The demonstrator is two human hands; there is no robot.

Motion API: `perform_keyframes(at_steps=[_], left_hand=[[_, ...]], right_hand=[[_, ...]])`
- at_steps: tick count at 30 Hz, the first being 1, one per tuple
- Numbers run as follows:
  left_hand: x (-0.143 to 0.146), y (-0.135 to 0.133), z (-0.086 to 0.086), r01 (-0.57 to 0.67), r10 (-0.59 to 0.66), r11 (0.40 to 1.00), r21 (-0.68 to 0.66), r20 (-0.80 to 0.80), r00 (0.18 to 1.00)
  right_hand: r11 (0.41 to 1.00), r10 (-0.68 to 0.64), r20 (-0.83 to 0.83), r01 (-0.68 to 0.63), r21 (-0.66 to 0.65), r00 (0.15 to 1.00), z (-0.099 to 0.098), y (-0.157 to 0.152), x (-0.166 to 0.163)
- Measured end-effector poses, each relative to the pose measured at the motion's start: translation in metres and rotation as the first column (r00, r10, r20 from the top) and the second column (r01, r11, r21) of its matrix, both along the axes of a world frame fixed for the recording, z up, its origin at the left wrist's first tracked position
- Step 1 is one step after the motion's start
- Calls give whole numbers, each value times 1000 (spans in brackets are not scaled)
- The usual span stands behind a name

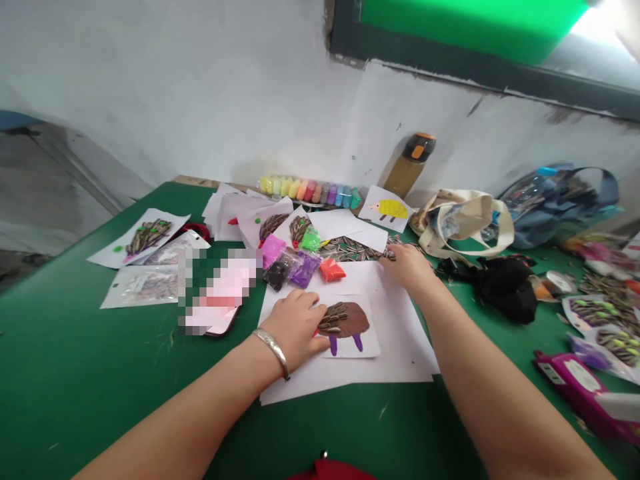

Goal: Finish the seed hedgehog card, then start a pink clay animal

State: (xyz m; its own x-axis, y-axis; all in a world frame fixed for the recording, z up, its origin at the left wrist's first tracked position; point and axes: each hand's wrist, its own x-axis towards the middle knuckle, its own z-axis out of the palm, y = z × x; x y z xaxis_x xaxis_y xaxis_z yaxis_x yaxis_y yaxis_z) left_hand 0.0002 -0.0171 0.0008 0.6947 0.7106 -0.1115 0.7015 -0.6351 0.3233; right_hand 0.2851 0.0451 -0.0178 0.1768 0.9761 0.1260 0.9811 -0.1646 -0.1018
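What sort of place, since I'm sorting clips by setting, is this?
Probably an informal craft corner, judging by the partly seed-covered drawing, loose seeds and small coloured packets. The building itself isn't identifiable.

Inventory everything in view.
Card: one, white and brown, centre
Sheets: several, white, centre
Seeds: many, brown, centre
Packets: several, mixed colours, centre
Clay row: one, multicoloured, rear
Bottle: one, amber, rear
Phone: one, pinkish, left
Sachets: two, pale, left
Pictures: several, mixed colours, left, rear, right
Bags: two, cream, blue, rear right
Bundle: one, black, right
Case: one, magenta, right
Table: one, green, below
Wall: one, white, rear
Bracelet: one, silver, left wrist
Left hand: one, over card
Right hand: one, at seeds
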Motion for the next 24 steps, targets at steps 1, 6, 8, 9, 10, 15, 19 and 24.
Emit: perform_keyframes(at_steps=[1,6,8,9,10,15,19,24], left_hand=[[0,0,0,-3,3,1000,-1,2,1000],[0,-1,2,-17,17,1000,-20,-2,1000],[1,-1,3,-19,19,999,-26,-5,1000],[1,-1,4,-20,20,999,-27,-5,1000],[1,-1,4,-20,20,999,-27,-5,1000],[2,1,2,-14,14,1000,-19,-4,1000],[2,1,2,-17,17,1000,-16,-2,1000],[1,1,2,-14,14,1000,-9,11,1000]], right_hand=[[1000,-12,4,12,1,1000,-3,2,-1],[1000,3,13,-3,11,1000,-15,7,-4],[999,45,10,-45,8,999,-15,7,-5],[997,72,5,-72,5,997,-15,5,-7],[995,100,-3,-100,4,995,-14,4,-9],[976,217,-65,-215,37,974,-9,-10,-20],[959,245,-126,-222,176,961,-5,-20,-18],[958,212,-359,-121,260,909,1,-45,-23]])
